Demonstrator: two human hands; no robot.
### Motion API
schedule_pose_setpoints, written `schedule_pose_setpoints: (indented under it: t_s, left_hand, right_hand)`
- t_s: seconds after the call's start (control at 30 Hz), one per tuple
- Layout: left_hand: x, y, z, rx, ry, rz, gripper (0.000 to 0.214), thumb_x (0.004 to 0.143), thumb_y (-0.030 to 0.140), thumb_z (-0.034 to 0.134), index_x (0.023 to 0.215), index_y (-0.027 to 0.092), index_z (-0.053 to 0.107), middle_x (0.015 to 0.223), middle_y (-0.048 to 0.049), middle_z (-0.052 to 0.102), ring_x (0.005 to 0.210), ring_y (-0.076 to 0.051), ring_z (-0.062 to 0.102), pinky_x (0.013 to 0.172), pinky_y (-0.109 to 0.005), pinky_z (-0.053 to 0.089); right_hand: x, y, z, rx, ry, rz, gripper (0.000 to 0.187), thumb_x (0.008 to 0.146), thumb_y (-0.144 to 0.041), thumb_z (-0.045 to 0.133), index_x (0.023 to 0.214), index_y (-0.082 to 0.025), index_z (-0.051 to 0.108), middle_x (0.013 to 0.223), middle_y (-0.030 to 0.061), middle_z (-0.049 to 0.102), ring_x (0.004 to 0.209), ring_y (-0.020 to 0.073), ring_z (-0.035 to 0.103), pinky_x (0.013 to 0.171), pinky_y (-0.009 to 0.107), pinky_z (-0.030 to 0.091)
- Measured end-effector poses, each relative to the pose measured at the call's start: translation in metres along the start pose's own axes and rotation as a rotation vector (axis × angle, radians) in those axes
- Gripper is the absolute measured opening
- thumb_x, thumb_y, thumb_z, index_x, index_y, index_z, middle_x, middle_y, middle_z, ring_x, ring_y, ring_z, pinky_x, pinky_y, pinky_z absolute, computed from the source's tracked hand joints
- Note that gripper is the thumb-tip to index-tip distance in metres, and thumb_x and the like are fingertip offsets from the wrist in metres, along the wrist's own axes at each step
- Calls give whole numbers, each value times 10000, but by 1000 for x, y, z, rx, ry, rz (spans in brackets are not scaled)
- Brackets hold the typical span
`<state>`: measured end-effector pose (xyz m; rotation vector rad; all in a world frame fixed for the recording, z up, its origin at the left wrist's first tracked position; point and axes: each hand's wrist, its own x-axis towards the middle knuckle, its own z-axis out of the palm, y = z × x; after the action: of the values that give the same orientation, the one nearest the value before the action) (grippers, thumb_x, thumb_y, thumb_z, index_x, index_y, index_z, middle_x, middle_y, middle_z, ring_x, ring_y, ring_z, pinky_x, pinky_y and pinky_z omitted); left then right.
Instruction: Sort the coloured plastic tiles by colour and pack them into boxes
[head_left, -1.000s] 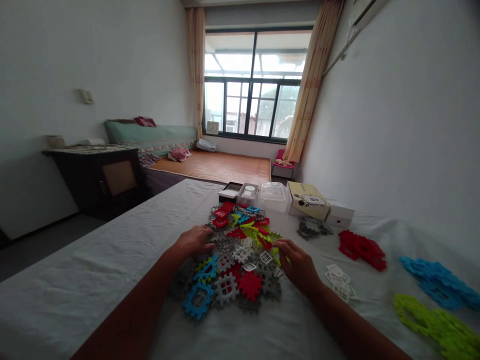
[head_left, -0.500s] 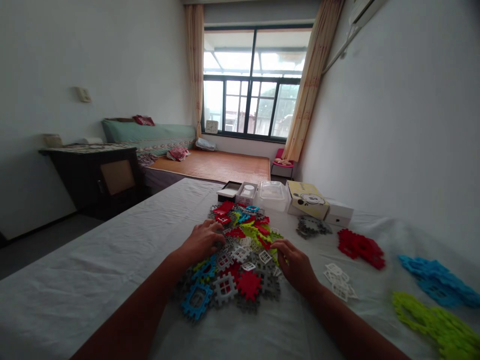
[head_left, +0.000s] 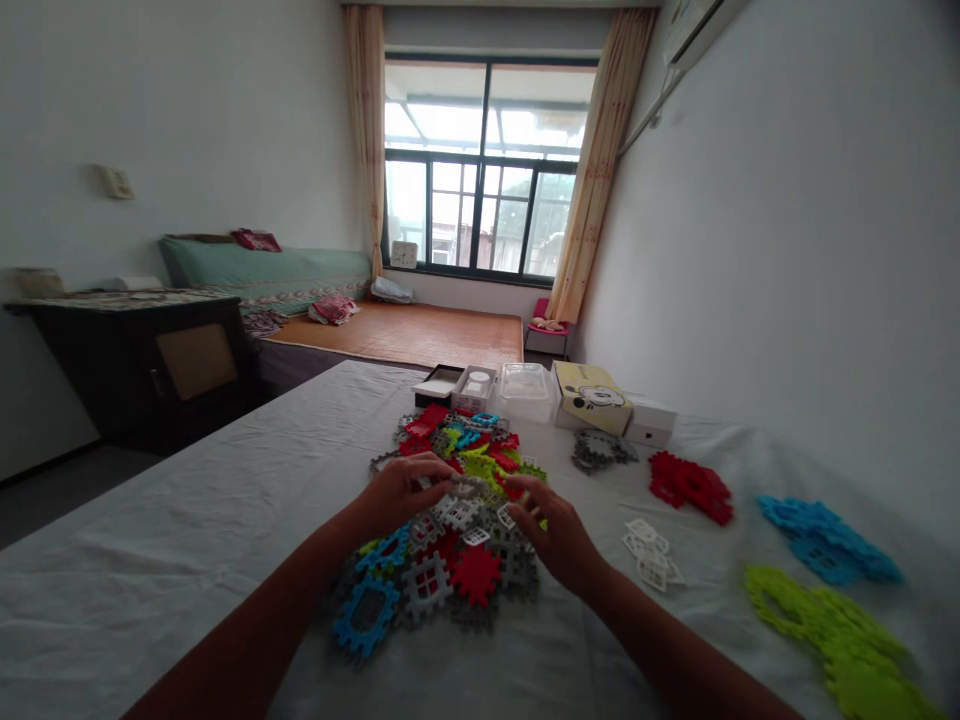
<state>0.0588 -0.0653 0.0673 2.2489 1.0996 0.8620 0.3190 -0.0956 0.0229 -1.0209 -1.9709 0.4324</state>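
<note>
Pale grey plastic, a toothed piece near the centre of the frame, sits at the fingertips of my left hand in the head view. Thumb and fingers there are drawn close together, though I can't tell from here whether they grip it. My right hand, just right of centre, is loosely curled with thumb and fingers parted, beside a white lattice piece. The mixed pile spreads across the lower middle.

The heap of pieces lies before the boxes, left of separate piles.
</note>
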Motion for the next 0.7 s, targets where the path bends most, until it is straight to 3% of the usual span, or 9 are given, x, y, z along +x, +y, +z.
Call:
schedule_pose_setpoints:
  t_s: [0.07, 0.17, 0.27, 0.33, 0.5, 0.6, 0.7]
  left_hand:
    - [0, 4, 13, -66, -39, 6, 289, 858, 383, 538, 966, 176, 708, 918, -55, 669, 789, -155, 619, 645, -209, 488]
    - [0, 4, 27, -110, -102, -1, 279, 849, 376, 554, 967, 180, 713, 912, -50, 682, 795, -155, 628, 655, -207, 495]
    - [0, 0, 32, -123, -146, -38, 295, 850, 377, 549, 1028, 195, 698, 950, -48, 692, 827, -161, 639, 659, -208, 508]
    - [1, -3, 30, -113, -122, -54, 317, 849, 387, 544, 1057, 197, 688, 998, -53, 689, 845, -165, 643, 660, -211, 514]
    - [4, -10, 18, -88, -4, -54, 332, 858, 417, 514, 1024, 195, 695, 1035, -58, 686, 910, -184, 637, 710, -229, 528]
    - [5, -18, 11, -94, 89, -89, 338, 853, 426, 511, 1024, 197, 692, 1019, -53, 697, 941, -195, 635, 748, -246, 536]
    - [6, -26, 6, -70, 161, -118, 350, 836, 445, 520, 1027, 207, 692, 1025, -35, 704, 967, -203, 635, 793, -259, 533]
  right_hand:
    - [-1, -13, 2, 47, -61, -9, 340, 885, -316, 512, 1217, -242, 528, 1032, 47, 666, 717, 129, 624, 651, 248, 531]
    - [-1, -23, 3, 42, -86, -65, 254, 897, -296, 501, 1123, -252, 608, 994, 32, 693, 844, 160, 643, 786, 295, 517]
    - [5, -9, -7, 9, -23, -40, 214, 901, -294, 487, 1022, -241, 655, 994, 41, 705, 914, 181, 645, 837, 326, 504]
    - [13, 18, -24, -9, 73, 61, 222, 885, -328, 500, 1012, -216, 644, 936, 53, 713, 823, 178, 663, 770, 319, 527]
    - [21, 114, -88, -36, 494, 429, 243, 787, -374, 538, 907, -169, 592, 758, 71, 699, 637, 193, 670, 569, 305, 553]
    - [15, 154, -113, -65, 572, 486, 199, 774, -332, 478, 820, -175, 591, 657, 84, 672, 553, 206, 654, 505, 326, 548]
    - [7, 171, -119, -93, 568, 477, 175, 740, -302, 472, 759, -189, 605, 599, 79, 659, 545, 214, 653, 504, 330, 549]
